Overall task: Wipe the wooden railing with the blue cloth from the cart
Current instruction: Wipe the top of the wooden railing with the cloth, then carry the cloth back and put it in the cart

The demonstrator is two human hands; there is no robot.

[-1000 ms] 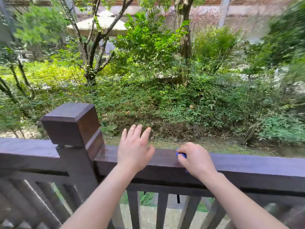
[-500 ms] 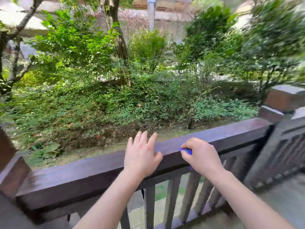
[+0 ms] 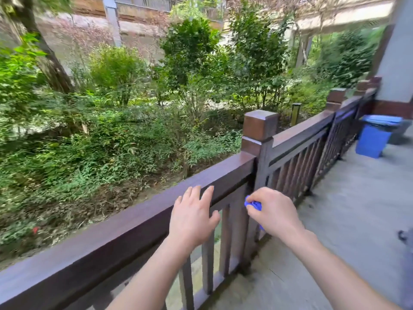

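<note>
The dark wooden railing (image 3: 125,222) runs from the lower left up to a square post (image 3: 259,128) and on toward the right. My left hand (image 3: 192,217) hovers flat over the rail's near side, fingers spread, holding nothing. My right hand (image 3: 271,211) is closed around the bunched blue cloth (image 3: 253,205), held off the top rail, in front of the balusters just below and left of the post. Only a small tuft of cloth shows between the fingers.
A blue bin (image 3: 375,137) stands on the concrete walkway (image 3: 348,211) at the far right, beside a white column (image 3: 397,63). Bushes and trees (image 3: 134,108) fill the ground beyond the railing. A dark object (image 3: 405,236) peeks in at the right edge.
The view has swung right along the railing, bringing the right post and blue bin into sight. My right hand with the cloth has come off the rail top and dropped beside the post.
</note>
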